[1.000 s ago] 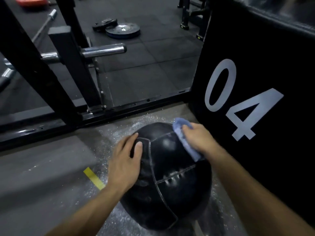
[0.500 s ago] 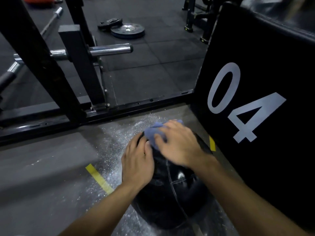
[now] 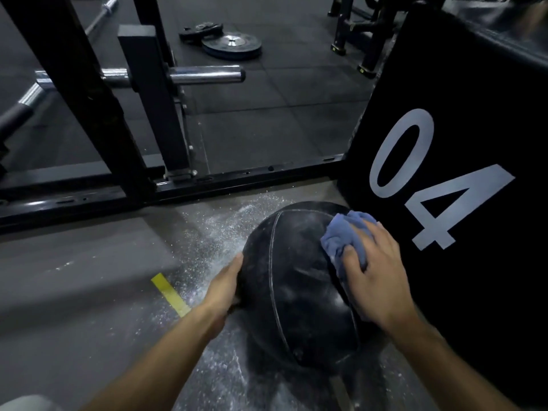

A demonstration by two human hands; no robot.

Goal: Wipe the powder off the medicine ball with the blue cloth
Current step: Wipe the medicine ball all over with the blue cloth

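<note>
A: What hems us in, starting with the biggest thing?

B: The black padded box (image 3: pixel 474 137) marked "04" fills our right side, its smooth upright face just beside the ball. Ahead, the black steel rack (image 3: pixel 98 120) runs its base rail across the floor from left to right, meeting the box's near corner. We have open grey floor (image 3: pixel 74 292) to our left, smooth and matte; beyond the rail lie dark rubber tiles

A: And the medicine ball?

B: The medicine ball (image 3: pixel 296 286) sits on the floor in that corner, between the box and the open floor. It is round, black, leathery, with raised pale seams and dull powder smears. White powder (image 3: pixel 213 232) is scattered, grainy, on the floor to its left and in front of it

A: Our hands?

B: Our left hand (image 3: pixel 225 286) presses flat on the ball's left flank, fingers straight and together. Our right hand (image 3: pixel 373 271) rests on the upper right of the ball, fingers curled and clamped on the blue cloth (image 3: pixel 344 232), which is soft, bunched and pressed against the ball's surface

A: Smaller things?

B: A chrome barbell sleeve (image 3: pixel 204 77) juts out from the rack; weight plates (image 3: pixel 231 44) lie flat on the tiles, well apart from us. A yellow tape strip (image 3: pixel 170 293) lies on the floor just beside our left wrist
</note>
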